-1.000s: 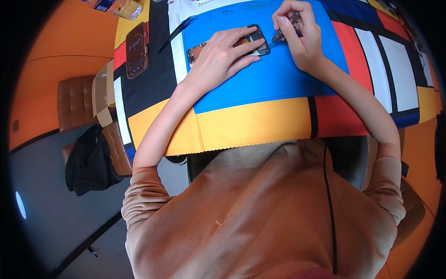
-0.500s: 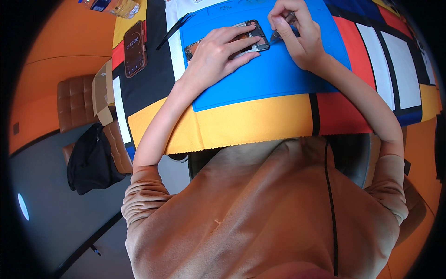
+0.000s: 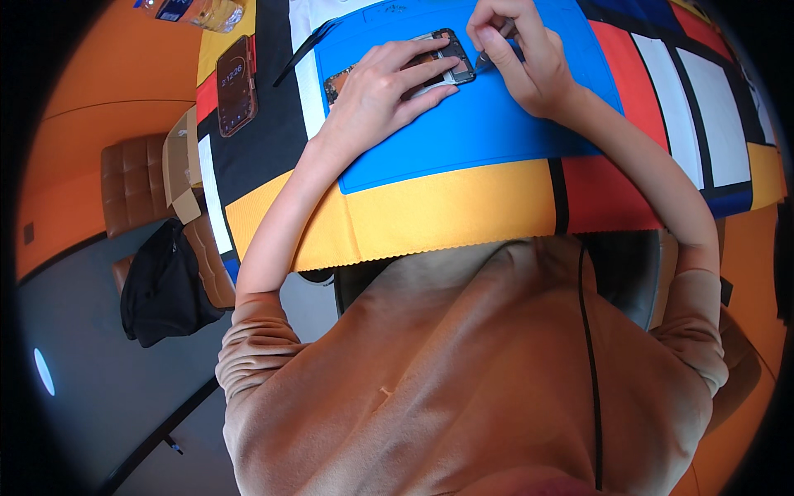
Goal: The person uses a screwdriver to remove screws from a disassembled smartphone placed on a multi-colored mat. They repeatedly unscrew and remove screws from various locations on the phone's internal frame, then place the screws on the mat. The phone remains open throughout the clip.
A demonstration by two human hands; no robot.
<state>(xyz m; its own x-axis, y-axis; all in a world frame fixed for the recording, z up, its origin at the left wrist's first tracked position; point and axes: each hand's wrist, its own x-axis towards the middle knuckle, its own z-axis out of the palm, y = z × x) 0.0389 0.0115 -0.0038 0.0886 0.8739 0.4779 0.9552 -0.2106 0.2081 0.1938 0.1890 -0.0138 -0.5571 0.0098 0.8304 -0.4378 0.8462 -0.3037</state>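
I am pressing my left hand (image 3: pixel 382 87) flat over an opened phone (image 3: pixel 438 62) on the far part of the blue mat (image 3: pixel 463 136), fingers spread and lying on it rather than curled around it. The phone's long axis is running left to right, tilted slightly, its right end pointing toward my right hand (image 3: pixel 521 54). That hand is pinching a thin metal tool (image 3: pixel 490 51), whose tip is touching the phone's right edge. Bare mat is lying open on the near side, up to the yellow cloth edge (image 3: pixel 430 215). Another phone (image 3: pixel 236 83) is lying well apart on the left, with black tweezers (image 3: pixel 304 51) between.
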